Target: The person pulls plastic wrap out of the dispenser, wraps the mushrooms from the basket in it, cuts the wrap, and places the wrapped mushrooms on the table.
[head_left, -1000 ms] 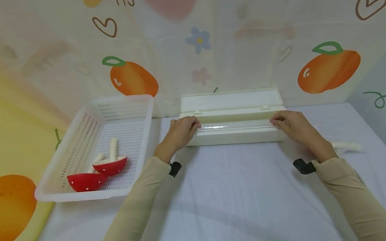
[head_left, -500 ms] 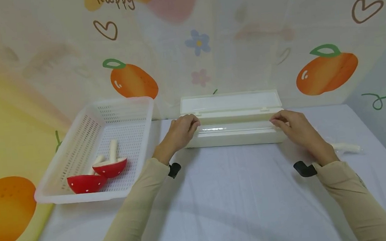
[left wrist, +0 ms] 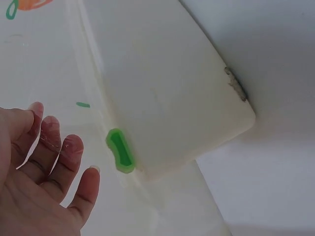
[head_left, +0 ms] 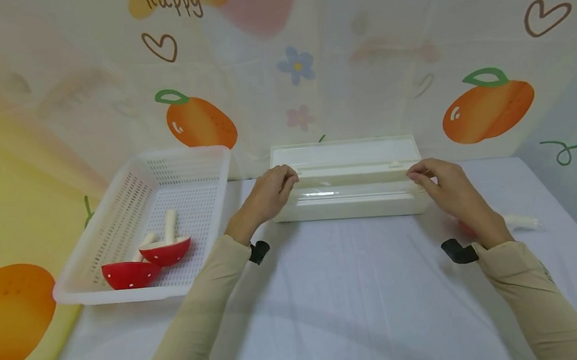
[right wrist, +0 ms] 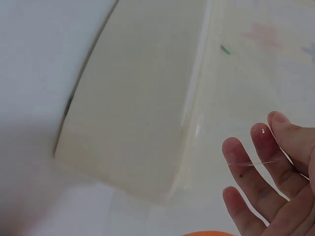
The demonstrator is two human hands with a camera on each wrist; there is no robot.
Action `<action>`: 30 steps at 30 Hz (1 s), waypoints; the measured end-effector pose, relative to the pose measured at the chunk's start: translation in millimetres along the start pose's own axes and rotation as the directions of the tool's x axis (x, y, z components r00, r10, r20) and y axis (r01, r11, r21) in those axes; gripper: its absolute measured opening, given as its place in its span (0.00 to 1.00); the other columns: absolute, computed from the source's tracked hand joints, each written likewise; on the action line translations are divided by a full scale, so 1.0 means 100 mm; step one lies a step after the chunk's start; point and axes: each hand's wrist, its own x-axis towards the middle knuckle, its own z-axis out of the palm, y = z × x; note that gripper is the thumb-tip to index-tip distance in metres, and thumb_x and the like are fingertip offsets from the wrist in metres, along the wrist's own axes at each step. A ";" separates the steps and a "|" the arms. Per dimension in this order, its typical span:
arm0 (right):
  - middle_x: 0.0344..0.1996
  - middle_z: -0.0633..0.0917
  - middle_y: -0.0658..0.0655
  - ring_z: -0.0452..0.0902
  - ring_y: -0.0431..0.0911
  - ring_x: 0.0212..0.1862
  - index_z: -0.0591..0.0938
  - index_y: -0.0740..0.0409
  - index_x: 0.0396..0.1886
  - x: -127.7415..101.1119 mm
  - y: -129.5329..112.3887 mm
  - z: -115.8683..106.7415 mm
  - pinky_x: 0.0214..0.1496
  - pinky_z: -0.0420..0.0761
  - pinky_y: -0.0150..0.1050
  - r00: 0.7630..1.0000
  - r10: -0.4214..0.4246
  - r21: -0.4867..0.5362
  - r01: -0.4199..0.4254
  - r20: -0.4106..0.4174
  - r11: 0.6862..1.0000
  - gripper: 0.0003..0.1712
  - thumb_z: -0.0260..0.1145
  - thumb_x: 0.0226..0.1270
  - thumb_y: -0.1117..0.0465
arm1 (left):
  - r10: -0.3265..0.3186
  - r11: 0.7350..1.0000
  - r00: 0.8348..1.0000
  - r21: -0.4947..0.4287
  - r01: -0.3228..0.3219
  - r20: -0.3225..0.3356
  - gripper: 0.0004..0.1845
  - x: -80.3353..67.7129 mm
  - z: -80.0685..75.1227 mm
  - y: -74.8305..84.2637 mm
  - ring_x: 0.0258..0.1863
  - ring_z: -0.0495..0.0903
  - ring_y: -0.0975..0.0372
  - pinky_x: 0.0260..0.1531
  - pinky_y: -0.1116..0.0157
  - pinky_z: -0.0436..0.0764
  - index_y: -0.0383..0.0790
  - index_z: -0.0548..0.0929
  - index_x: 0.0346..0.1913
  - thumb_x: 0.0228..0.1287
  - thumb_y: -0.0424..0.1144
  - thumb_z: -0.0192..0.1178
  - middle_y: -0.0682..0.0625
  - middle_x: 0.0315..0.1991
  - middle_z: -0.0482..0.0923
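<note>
Standing on the table: a long cream plastic-wrap dispenser box (head_left: 353, 200), set crosswise at the far middle of the white-covered table (head_left: 352, 301), close to the wall.
Lid: open and tipped back toward the printed backdrop (head_left: 308, 62), its inner face pale and glossy (head_left: 343, 152).
Film: a clear sheet of plastic wrap (head_left: 321, 191) shows as a shiny strip along the box's top front; in the wrist views its thin edge crosses the fingertips (right wrist: 256, 160).
Box detail: the left wrist view shows a small green tab (left wrist: 120, 150) at the box's end corner, and a rounded cream underside.
Left hand: left hand (head_left: 269, 193) at the box's left end, fingers bent over the top edge and pinching the film; in the wrist view the fingers (left wrist: 64, 157) look only loosely curled, film stretched over them.
Right hand: right hand (head_left: 440, 183) at the box's right end, fingertips pinching the film's other corner, fingers slightly bent.
Basket: a white perforated basket (head_left: 115, 220) left of the box, well apart, holding two red toy mushrooms (head_left: 145, 260) with white stems.
Right edge: a small white roll-like thing (head_left: 519, 220) lies on the table behind the right wrist; what it is I cannot tell.
</note>
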 end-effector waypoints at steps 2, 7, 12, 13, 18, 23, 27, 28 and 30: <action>0.36 0.88 0.60 0.71 0.24 0.36 0.85 0.63 0.43 0.01 -0.01 -0.02 0.41 0.71 0.24 1.000 -0.011 0.000 0.011 -0.010 1.000 0.07 0.64 0.70 0.67 | 0.011 1.000 1.000 -0.012 -0.011 -0.011 0.12 -0.01 -0.02 0.01 0.38 0.71 0.55 0.41 0.61 0.73 0.34 0.78 0.50 0.78 0.39 0.48 0.45 0.37 0.76; 0.37 0.88 0.61 0.70 0.24 0.36 0.85 0.63 0.43 0.01 -0.06 -0.06 0.40 0.70 0.22 1.000 -0.013 0.000 0.013 -0.024 1.000 0.07 0.64 0.69 0.67 | 0.037 0.999 0.999 -0.036 -0.038 -0.025 0.12 -0.02 -0.07 0.03 0.40 0.71 0.55 0.42 0.61 0.73 0.32 0.79 0.49 0.78 0.38 0.49 0.44 0.37 0.76; 0.38 0.88 0.61 0.67 0.21 0.36 0.84 0.64 0.43 0.00 -0.10 -0.08 0.41 0.71 0.25 0.999 -0.014 -0.003 0.014 -0.030 1.000 0.07 0.63 0.70 0.67 | 0.040 0.996 0.999 -0.076 -0.039 0.008 0.10 -0.03 -0.12 0.05 0.43 0.71 0.53 0.47 0.59 0.73 0.32 0.77 0.49 0.75 0.37 0.54 0.43 0.39 0.75; 0.38 0.88 0.61 0.67 0.20 0.36 0.84 0.64 0.43 0.00 -0.10 -0.09 0.41 0.71 0.25 0.999 -0.015 -0.004 0.015 -0.032 1.000 0.07 0.63 0.70 0.67 | 0.045 0.996 0.999 -0.072 -0.044 0.011 0.09 -0.04 -0.13 0.05 0.43 0.71 0.53 0.48 0.59 0.73 0.33 0.77 0.48 0.74 0.36 0.55 0.43 0.39 0.75; 0.37 0.88 0.62 0.66 0.19 0.37 0.84 0.65 0.43 0.00 -0.14 -0.12 0.42 0.69 0.23 0.998 -0.024 -0.009 0.023 -0.053 1.000 0.06 0.64 0.69 0.69 | 0.097 0.995 0.995 -0.031 -0.098 -0.032 0.04 -0.05 -0.16 0.07 0.41 0.74 0.53 0.46 0.60 0.75 0.33 0.79 0.44 0.70 0.29 0.57 0.42 0.40 0.77; 0.38 0.88 0.62 0.66 0.21 0.39 0.84 0.64 0.44 -0.02 -0.19 -0.16 0.43 0.69 0.25 0.998 -0.014 -0.021 0.013 -0.058 1.000 0.07 0.64 0.70 0.68 | 0.129 0.991 0.985 -0.025 -0.133 -0.111 0.05 -0.07 -0.17 0.09 0.38 0.76 0.54 0.42 0.62 0.77 0.32 0.82 0.44 0.68 0.28 0.60 0.43 0.40 0.81; 0.38 0.88 0.62 0.70 0.29 0.40 0.83 0.65 0.45 -0.02 -0.23 -0.19 0.44 0.70 0.26 0.997 -0.016 -0.039 0.013 -0.071 0.999 0.08 0.64 0.69 0.68 | 0.136 0.989 0.978 -0.034 -0.143 -0.158 0.05 -0.09 -0.18 0.12 0.39 0.77 0.53 0.42 0.61 0.79 0.32 0.83 0.43 0.67 0.29 0.61 0.43 0.40 0.84; 0.38 0.88 0.62 0.72 0.32 0.40 0.83 0.65 0.45 -0.02 -0.24 -0.20 0.44 0.70 0.26 0.997 -0.016 -0.041 0.013 -0.075 0.999 0.08 0.64 0.69 0.68 | 0.140 0.988 0.976 -0.036 -0.148 -0.169 0.05 -0.09 -0.19 0.12 0.39 0.77 0.53 0.43 0.61 0.79 0.32 0.84 0.43 0.67 0.29 0.61 0.43 0.40 0.84; 0.38 0.88 0.63 0.75 0.40 0.40 0.83 0.65 0.45 -0.02 -0.26 -0.22 0.44 0.69 0.27 0.997 -0.014 -0.046 0.010 -0.080 0.999 0.08 0.63 0.69 0.68 | 0.154 0.986 0.969 -0.033 -0.163 -0.191 0.05 -0.10 -0.20 0.13 0.40 0.78 0.53 0.43 0.61 0.79 0.32 0.84 0.42 0.67 0.29 0.61 0.43 0.39 0.85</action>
